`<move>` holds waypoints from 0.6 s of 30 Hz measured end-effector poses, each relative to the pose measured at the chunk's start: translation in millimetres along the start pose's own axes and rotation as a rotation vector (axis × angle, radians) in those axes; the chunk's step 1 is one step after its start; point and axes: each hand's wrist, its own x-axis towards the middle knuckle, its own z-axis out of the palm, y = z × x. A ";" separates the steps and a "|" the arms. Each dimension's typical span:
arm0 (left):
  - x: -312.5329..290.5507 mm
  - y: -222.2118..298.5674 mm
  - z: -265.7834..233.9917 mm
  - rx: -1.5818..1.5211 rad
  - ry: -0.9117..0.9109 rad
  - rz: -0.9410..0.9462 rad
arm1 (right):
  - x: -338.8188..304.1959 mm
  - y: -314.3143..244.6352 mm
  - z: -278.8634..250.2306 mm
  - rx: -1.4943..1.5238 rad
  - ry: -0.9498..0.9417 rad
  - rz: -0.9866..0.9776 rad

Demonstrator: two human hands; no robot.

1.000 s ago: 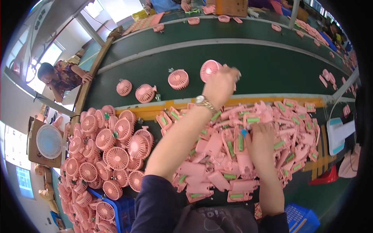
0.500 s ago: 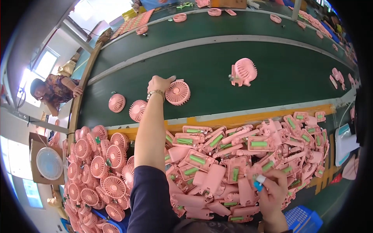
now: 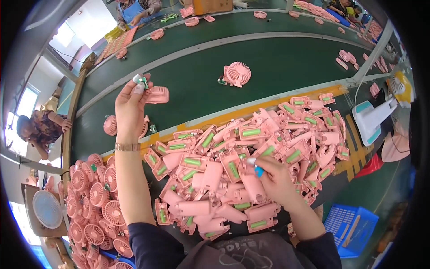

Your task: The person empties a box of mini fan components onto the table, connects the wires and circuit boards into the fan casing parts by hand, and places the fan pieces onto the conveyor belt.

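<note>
My left hand (image 3: 131,101) is raised over the green belt, pinching a small green circuit board (image 3: 142,82) between thumb and fingers; at least one fingertip has a white cover. Right beside it is a pink plastic part (image 3: 156,95); whether it is joined to the board I cannot tell. Two pink fan heads, one (image 3: 110,125) left of my wrist and one (image 3: 144,127) partly hidden by it, lie on the belt. My right hand (image 3: 274,177), with blue and white fingertip covers, is closed over a pile of pink handle casings (image 3: 210,175) with green batteries. Anything in its fingers is hidden.
Pink fan heads (image 3: 98,193) are heaped at the left. Another fan head (image 3: 238,73) with parts lies mid-belt (image 3: 188,80). A blue basket (image 3: 350,229) stands at lower right, below a white-and-teal device (image 3: 372,117). One person (image 3: 42,125) leans on the belt's left end; others sit beyond.
My left hand has come off the fan head on the belt and now holds up the circuit board. My right hand has moved left and farther over the casings. The view has shifted.
</note>
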 end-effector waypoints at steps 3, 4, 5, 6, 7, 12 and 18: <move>-37.3 39.7 29.7 0.168 -0.062 0.134 | -8.3 4.7 1.4 0.054 0.077 -0.049; -54.6 52.6 45.8 0.233 -0.037 0.176 | -10.8 17.7 2.2 0.037 0.110 -0.111; -70.3 61.3 51.2 0.298 -0.006 0.220 | -12.8 15.4 -0.5 0.038 0.115 -0.111; -83.4 64.2 48.5 0.420 -0.039 0.226 | -15.4 12.3 -3.5 0.198 0.086 0.114; -103.1 64.7 61.7 0.398 -0.001 0.256 | -18.4 10.8 -5.7 0.361 0.056 0.336; -196.0 44.3 89.5 0.443 -0.253 0.186 | -30.4 -36.6 -14.9 0.534 0.143 0.171; -225.0 52.3 114.6 0.669 -0.533 0.258 | -50.1 -80.2 -23.6 0.402 -0.008 0.159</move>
